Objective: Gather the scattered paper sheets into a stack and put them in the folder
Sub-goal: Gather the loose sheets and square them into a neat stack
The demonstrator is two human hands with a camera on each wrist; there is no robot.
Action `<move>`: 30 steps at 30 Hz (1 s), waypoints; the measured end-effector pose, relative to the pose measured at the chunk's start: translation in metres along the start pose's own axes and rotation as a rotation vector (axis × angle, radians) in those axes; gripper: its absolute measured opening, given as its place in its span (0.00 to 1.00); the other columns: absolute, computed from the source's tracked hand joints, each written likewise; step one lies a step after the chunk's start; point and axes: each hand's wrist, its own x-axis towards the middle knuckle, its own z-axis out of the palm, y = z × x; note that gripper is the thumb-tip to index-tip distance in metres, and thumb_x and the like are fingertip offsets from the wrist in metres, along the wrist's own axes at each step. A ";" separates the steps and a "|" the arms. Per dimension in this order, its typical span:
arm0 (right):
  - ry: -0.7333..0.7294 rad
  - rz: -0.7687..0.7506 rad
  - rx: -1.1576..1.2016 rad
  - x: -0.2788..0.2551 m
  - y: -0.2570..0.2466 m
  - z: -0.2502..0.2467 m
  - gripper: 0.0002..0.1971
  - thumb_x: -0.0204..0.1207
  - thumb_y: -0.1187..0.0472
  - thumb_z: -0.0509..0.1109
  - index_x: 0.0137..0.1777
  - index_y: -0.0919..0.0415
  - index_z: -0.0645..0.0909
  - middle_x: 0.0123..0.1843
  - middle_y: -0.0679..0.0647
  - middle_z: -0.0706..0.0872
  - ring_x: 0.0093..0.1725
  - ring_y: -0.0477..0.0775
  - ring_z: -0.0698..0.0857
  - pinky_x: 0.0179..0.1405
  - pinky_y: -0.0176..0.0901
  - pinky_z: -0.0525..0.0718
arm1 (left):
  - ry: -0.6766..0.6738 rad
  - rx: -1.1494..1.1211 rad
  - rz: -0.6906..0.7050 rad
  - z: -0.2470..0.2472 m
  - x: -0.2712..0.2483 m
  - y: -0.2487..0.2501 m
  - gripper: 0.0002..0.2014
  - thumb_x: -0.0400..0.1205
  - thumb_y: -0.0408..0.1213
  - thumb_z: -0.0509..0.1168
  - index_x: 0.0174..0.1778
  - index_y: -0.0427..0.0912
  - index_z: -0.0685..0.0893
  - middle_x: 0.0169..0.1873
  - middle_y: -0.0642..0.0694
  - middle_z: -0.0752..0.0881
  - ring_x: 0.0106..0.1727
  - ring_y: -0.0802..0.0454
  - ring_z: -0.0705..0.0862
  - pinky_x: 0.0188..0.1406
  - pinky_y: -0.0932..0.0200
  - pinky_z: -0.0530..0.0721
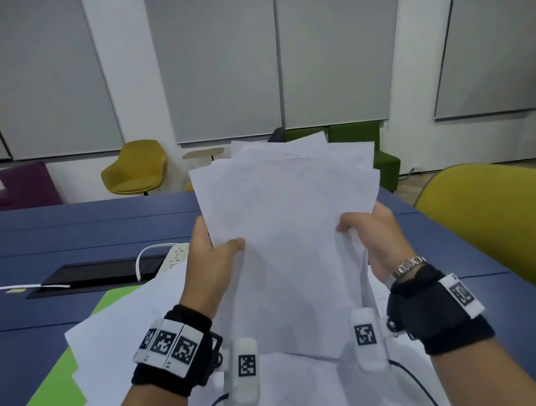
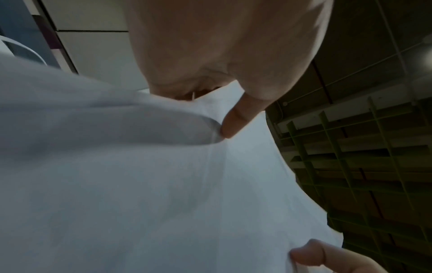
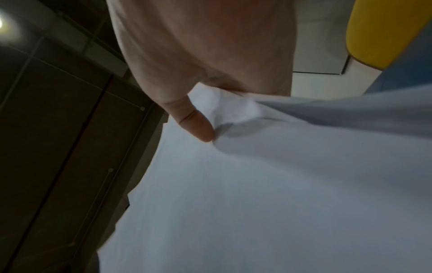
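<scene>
I hold a loose bundle of white paper sheets (image 1: 291, 233) upright above the blue table, its top edges fanned unevenly. My left hand (image 1: 214, 251) grips the bundle's left edge, thumb on the near face. My right hand (image 1: 367, 228) grips the right edge the same way. In the left wrist view the thumb presses into the paper sheets (image 2: 140, 175); the right wrist view shows the thumb pinching the creased paper sheets (image 3: 268, 184). More white sheets (image 1: 119, 344) lie spread below on a green folder (image 1: 47, 384) at the near left.
A white power strip (image 1: 174, 257) with a cable lies beside a black cable hatch (image 1: 86, 276) in the blue table (image 1: 65, 237). A yellow chair back (image 1: 507, 227) stands close on the right. Yellow, purple and green seats line the far wall.
</scene>
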 end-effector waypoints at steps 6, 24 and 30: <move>0.026 -0.251 0.034 -0.011 -0.013 0.014 0.15 0.78 0.67 0.75 0.60 0.49 0.82 0.54 0.42 0.92 0.50 0.38 0.90 0.46 0.33 0.88 | 0.004 -0.052 0.189 0.004 -0.004 0.020 0.29 0.82 0.23 0.68 0.73 0.56 0.70 0.66 0.56 0.86 0.66 0.60 0.86 0.70 0.49 0.84; 0.088 -0.398 -0.149 -0.017 0.000 0.032 0.14 0.81 0.66 0.70 0.59 0.45 0.82 0.54 0.37 0.90 0.54 0.38 0.88 0.54 0.36 0.86 | 0.125 0.152 0.305 0.013 -0.009 0.017 0.13 0.88 0.32 0.64 0.62 0.56 0.77 0.50 0.71 0.87 0.55 0.70 0.86 0.53 0.71 0.81; 0.013 -0.141 -0.130 -0.008 0.014 0.025 0.17 0.70 0.74 0.71 0.52 0.51 0.84 0.49 0.45 0.92 0.48 0.49 0.89 0.48 0.46 0.87 | 0.059 0.189 0.141 0.001 -0.004 0.000 0.12 0.80 0.33 0.72 0.54 0.50 0.80 0.47 0.60 0.91 0.49 0.62 0.89 0.52 0.52 0.88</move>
